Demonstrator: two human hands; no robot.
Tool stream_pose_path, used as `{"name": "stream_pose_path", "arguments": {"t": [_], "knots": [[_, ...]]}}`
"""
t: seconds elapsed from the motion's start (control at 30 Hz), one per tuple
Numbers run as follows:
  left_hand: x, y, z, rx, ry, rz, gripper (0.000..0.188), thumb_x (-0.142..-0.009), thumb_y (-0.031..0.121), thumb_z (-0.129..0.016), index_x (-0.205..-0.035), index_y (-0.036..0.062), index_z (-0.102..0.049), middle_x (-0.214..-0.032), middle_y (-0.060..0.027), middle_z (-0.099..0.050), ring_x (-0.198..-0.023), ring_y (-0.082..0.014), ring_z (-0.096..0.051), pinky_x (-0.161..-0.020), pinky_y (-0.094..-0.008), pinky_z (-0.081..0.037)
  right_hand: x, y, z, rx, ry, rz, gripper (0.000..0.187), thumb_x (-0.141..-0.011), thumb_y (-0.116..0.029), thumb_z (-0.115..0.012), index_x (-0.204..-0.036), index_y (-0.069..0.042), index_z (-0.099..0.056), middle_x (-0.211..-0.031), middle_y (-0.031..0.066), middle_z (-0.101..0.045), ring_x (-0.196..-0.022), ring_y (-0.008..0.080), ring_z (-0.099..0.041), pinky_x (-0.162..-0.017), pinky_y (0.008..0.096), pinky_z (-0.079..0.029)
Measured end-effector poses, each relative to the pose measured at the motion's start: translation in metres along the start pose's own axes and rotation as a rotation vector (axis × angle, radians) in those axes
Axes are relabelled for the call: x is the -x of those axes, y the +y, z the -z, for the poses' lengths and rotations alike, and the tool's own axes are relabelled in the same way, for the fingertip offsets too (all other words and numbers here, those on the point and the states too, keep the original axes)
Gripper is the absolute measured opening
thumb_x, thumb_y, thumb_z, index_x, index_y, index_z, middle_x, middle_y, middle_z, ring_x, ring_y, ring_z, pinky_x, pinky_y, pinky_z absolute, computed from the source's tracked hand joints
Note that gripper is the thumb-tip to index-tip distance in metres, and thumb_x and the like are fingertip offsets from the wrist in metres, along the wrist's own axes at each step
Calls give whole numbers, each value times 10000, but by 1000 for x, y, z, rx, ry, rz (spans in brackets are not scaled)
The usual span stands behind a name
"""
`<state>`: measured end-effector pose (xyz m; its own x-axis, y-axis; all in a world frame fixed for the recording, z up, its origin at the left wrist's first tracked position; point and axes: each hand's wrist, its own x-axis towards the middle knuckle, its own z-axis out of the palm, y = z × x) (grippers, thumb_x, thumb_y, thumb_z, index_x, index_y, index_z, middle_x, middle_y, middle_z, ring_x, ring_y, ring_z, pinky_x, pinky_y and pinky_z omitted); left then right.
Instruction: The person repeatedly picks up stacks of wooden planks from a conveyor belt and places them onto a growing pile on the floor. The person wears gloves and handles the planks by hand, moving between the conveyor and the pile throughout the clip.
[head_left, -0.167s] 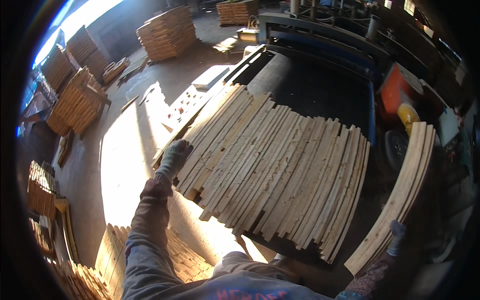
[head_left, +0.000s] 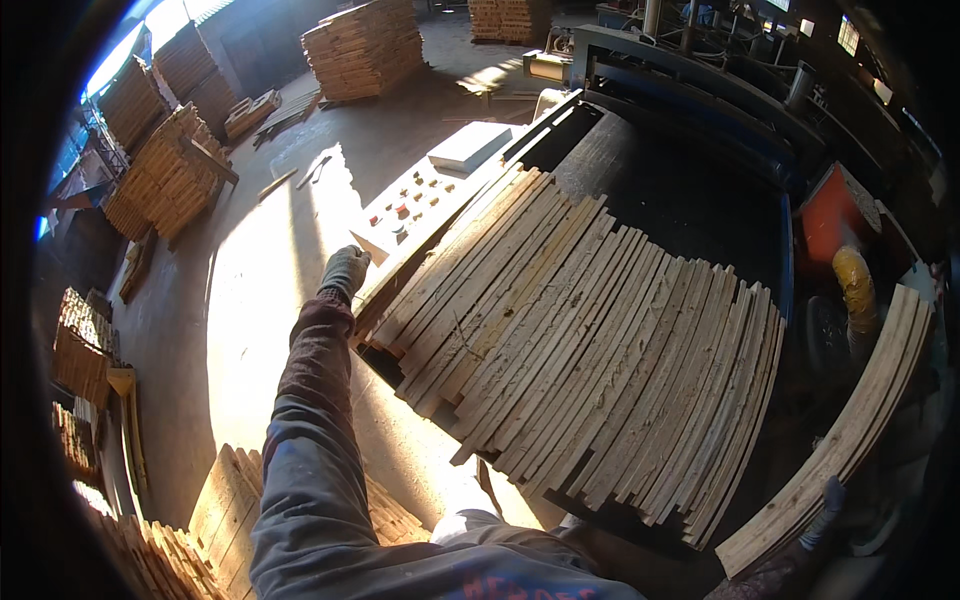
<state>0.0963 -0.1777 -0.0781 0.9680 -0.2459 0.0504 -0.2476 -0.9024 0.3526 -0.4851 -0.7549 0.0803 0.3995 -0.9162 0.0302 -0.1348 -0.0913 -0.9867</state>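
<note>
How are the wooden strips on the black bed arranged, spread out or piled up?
Spread out: the wooden strips lie side by side across the black bed, their ends uneven.

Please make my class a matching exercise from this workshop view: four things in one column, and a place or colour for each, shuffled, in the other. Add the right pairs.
Column one
1. Ribbed hose
2. Right hand
3. Wide layer of wooden strips
4. Left hand

Column two
A. Side by side on the black machine bed
B. Near the corner of the button panel
C. Yellow
D. At the edge of the separate board stack on the right

Right pairs: 1-C, 2-D, 3-A, 4-B.
</note>
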Motion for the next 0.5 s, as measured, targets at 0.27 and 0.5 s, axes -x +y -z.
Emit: {"name": "stream_pose_path", "arguments": {"t": [0.27, 0.5], "knots": [[-209, -18, -108, -254, -348, -143, 424, -979, 417, -635, -1177, 47, -694, -1176, -198, -685, -1095, -372, -643, -941, -437, -513, 154, -25, 20, -119, 287, -59, 447, -1067, -330, -538, -1408, -69, -412, -1303, 197, -599, -1141, 320, -644, -962, 452, -567], [-210, -115, -158, 127, -683, -26, 283, -1009, 402, -587, -963, 127, -637, -803, -50, -568, -672, -202, -504, -589, -355, -413, 494, -22, 53, -368, 609, 14, 402, -1053, -322, -576, -1363, -67, -598, -1261, 121, -659, -1111, 253, -667, -942, 409, -575]]}}
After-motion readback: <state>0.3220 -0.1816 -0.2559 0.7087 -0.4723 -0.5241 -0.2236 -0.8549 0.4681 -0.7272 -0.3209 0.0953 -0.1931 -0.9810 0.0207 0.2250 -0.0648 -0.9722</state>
